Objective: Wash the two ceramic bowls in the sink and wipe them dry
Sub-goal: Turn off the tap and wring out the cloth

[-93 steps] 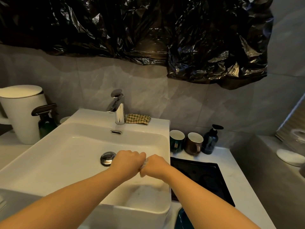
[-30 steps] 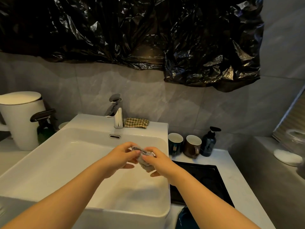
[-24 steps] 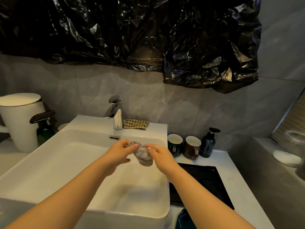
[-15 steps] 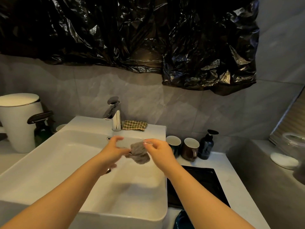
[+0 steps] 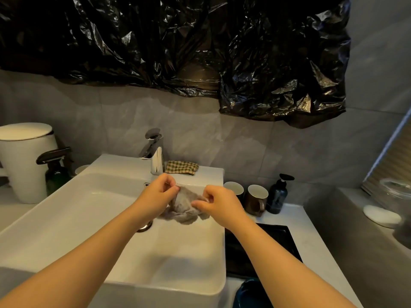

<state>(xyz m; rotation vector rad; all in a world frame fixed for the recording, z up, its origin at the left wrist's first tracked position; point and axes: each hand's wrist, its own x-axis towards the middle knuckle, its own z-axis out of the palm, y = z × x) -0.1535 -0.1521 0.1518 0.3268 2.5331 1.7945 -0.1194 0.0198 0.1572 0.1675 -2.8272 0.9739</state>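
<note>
White sink [image 5: 66, 218] has a crumpled grey cloth [image 5: 184, 203] held over it, left hand [image 5: 155, 196] and right hand [image 5: 220, 203] each pinching an edge, checked cloth [image 5: 181, 167] sitting by the faucet [image 5: 154, 152].

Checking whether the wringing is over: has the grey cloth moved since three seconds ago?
Yes. The grey cloth was level with the drain; now it is held beyond it, nearer the faucet, pinched between the left hand and right hand.

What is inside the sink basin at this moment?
Inside the sink, only the drain stopper shows, partly covered by the left forearm. The grey cloth, pinched by the left hand and right hand, hangs over it. No bowl shows; the arms hide some floor.
</note>
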